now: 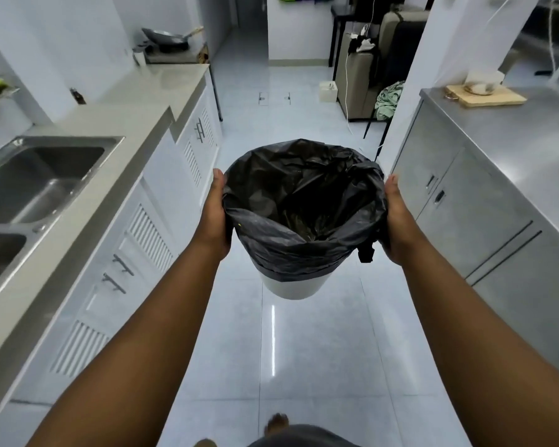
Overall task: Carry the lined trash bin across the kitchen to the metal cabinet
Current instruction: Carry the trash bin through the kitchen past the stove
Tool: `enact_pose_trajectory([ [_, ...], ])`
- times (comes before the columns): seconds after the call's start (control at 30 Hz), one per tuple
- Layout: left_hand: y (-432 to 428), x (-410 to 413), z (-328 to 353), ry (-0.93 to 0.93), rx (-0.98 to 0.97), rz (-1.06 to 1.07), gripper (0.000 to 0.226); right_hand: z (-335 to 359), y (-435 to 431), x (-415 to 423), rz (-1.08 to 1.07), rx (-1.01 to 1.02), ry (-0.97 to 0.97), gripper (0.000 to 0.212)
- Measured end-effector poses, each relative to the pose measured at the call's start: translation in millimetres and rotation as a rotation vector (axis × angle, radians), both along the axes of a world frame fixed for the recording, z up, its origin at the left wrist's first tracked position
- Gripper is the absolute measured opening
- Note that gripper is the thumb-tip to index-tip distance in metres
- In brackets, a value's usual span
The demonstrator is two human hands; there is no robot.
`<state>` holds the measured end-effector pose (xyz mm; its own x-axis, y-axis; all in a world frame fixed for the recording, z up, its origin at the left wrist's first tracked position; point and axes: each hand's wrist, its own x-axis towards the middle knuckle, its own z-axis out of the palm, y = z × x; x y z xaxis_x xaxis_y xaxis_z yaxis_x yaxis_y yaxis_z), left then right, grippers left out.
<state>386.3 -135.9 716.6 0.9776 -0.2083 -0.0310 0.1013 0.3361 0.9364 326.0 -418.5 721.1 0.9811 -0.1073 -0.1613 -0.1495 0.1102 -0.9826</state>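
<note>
A white trash bin (292, 288) lined with a black plastic bag (300, 201) hangs in the air above the tiled floor, mid-aisle. My left hand (214, 214) presses against its left side over the bag. On the opposite side my right hand (397, 217) clasps the rim, so the bin is held between both palms. The bag is open and looks empty inside. The metal cabinet (471, 201) with steel doors stands to the right, its top level with the bin's rim.
A counter with a double steel sink (36, 185) and white louvred cabinets (149, 240) runs along the left. A wooden board (488, 96) lies on the metal cabinet top. Ahead, the aisle floor (271, 88) opens to a sofa and a white box.
</note>
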Motion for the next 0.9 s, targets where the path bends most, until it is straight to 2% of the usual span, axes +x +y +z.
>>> enact_pose_trajectory([
  [0.37, -21.0, 164.9, 1.7, 0.018, 0.038, 0.006, 0.066, 2.3, -17.5, 162.8, -0.03, 0.001, -0.013, 0.076],
  [0.67, -89.2, 322.1, 10.0, -0.015, 0.047, 0.062, 0.068, 3.9, -81.4, 344.7, -0.007, 0.043, -0.049, 0.084],
  [0.8, -123.7, 391.9, 26.3, -0.046, 0.069, 0.099, 0.058, 13.0, -116.0, 420.5, 0.009, 0.034, -0.07, 0.09],
  [0.9, -148.5, 442.3, 32.9, -0.064, 0.048, 0.109, 0.056, 19.5, -139.1, 474.3, -0.009, 0.055, -0.077, 0.083],
])
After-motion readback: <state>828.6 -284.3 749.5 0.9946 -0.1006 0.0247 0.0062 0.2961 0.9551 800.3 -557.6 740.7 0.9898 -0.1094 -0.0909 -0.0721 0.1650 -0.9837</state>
